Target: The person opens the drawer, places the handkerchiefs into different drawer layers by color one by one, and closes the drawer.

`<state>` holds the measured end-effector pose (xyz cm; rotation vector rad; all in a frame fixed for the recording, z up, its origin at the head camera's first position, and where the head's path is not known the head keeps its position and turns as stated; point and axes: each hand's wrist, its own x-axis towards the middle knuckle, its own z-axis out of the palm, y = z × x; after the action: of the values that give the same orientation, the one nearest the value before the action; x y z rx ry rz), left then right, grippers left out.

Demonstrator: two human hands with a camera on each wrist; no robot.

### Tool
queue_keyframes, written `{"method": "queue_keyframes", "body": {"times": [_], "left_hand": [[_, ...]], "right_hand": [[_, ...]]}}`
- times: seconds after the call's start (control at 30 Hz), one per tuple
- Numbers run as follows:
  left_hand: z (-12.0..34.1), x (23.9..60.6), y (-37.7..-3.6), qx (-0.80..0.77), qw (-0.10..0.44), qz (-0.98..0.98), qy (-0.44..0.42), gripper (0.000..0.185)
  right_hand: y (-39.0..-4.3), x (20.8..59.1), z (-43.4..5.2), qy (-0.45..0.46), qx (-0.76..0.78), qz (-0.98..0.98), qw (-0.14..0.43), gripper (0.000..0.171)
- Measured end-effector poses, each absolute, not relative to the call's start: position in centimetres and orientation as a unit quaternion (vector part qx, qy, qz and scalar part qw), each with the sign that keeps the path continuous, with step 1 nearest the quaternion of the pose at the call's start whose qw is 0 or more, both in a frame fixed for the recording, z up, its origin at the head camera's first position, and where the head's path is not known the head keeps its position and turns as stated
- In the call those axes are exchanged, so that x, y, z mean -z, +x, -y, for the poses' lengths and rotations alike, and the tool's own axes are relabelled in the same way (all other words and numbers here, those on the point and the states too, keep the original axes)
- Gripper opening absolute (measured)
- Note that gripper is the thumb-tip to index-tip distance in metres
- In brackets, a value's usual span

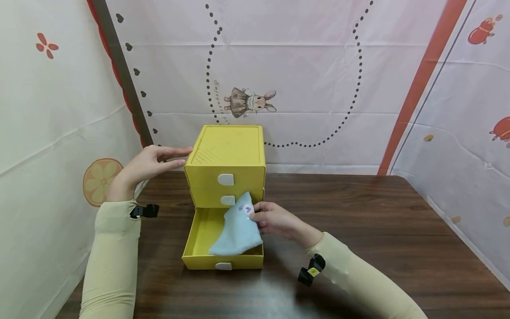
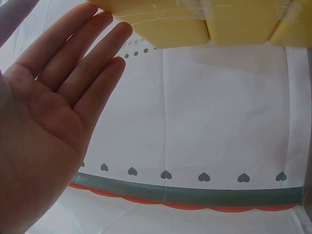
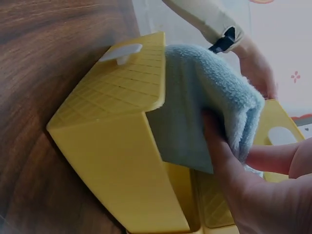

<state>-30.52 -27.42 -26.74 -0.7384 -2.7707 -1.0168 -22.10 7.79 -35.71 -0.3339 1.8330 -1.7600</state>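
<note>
A small yellow drawer cabinet [image 1: 227,146] stands on the table, its bottom drawer [image 1: 189,239] pulled out. Between thumb and fingers, my right hand [image 1: 276,221] pinches a light blue towel [image 1: 238,230] with a small purple face-like print. The towel hangs over the open drawer; in the right wrist view the folded towel [image 3: 195,92] dips behind the drawer's front [image 3: 122,83]. My left hand [image 1: 145,166] has its fingers straight, fingertips at the cabinet's upper left edge. In the left wrist view that hand [image 2: 53,102] shows its palm, with nothing in it.
The two upper drawers are pushed in, each with a white tab, such as the top tab [image 1: 226,179]. Dark wood table [image 1: 338,221] extends to the right. A printed cloth [image 1: 311,79] hangs behind and at both sides, close by my left arm.
</note>
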Motion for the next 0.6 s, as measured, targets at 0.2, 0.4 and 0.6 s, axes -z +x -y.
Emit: {"method": "queue_keyframes", "body": {"times": [0.2, 0.4, 0.6], "left_hand": [[27.42, 26.73, -30.49, 0.332, 0.051, 0.910, -0.243, 0.041], [27.39, 26.76, -30.50, 0.335, 0.048, 0.909, -0.243, 0.041], [27.39, 26.76, -30.47, 0.337, 0.045, 0.909, -0.240, 0.042]], "right_hand": [[-22.12, 36.39, -7.36, -0.111, 0.659, -0.686, 0.287, 0.025], [-22.11, 36.60, -7.28, -0.090, 0.600, -0.756, 0.245, 0.029], [-22.07, 36.42, -7.78, -0.080, 0.546, -0.810, 0.199, 0.030]]}}
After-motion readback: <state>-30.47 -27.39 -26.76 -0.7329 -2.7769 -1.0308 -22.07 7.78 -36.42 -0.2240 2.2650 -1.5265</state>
